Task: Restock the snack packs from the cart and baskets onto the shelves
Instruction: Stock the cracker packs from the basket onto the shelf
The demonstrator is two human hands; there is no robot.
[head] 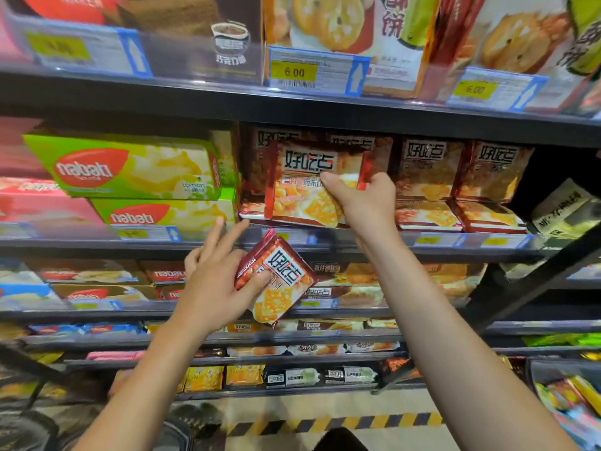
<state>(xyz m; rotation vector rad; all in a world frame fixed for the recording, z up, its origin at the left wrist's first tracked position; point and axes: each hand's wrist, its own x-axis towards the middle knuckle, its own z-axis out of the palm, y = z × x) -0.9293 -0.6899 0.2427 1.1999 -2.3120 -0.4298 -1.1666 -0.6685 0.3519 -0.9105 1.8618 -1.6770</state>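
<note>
Biscuit pack goes onto the shelf, pinched by the right hand; rows look nearly full. Left hand grips a second pack, unplaced.

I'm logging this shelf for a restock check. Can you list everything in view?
Red cracker packs: several, middle shelf, right of centre.
Held pack: one, red, upright at that shelf's front.
Second held pack: one, red, tilted below the shelf edge.
Green wafer boxes: two, stacked, middle shelf left.
Price tags: several, yellow and blue, shelf edges.
Biscuit boxes: several, top shelf.
Floor tape: one strip, yellow-black.
Left hand: holds the tilted pack.
Right hand: grips the upright pack.
</note>
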